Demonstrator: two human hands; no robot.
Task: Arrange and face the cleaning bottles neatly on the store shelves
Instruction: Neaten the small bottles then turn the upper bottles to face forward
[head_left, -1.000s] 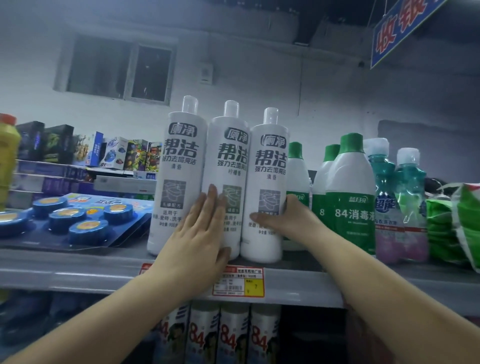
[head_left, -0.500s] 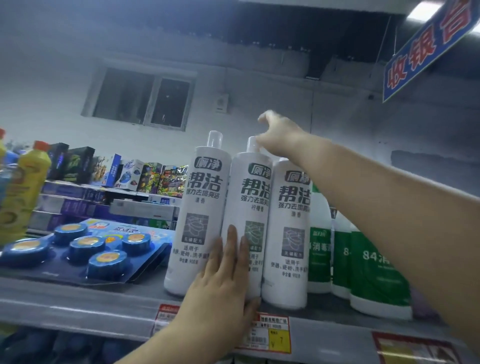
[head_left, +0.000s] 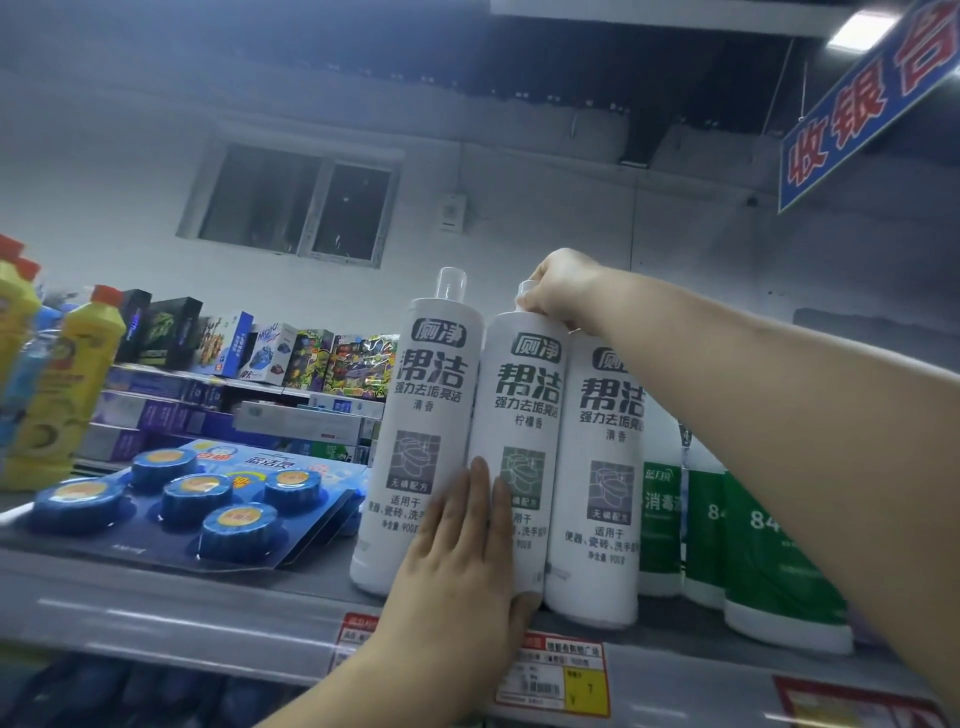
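Our right hand (head_left: 563, 291) grips the cap of the middle white bottle (head_left: 524, 441) on the shelf (head_left: 156, 613). Our left hand (head_left: 467, 561) lies flat low on it. It looks tall, smooth and tippy, so we hold top and bottom.

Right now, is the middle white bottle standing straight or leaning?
Leaning slightly. The middle white bottle tilts right; the right hand holds its cap, and the left hand presses flat on its lower front.

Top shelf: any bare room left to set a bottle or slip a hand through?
Bare shelf shows only between the blue tablet pack and the left white bottle, plus the front lip. The three white bottles stand tightly together beside the green bottles; left hand and right hand occupy them.
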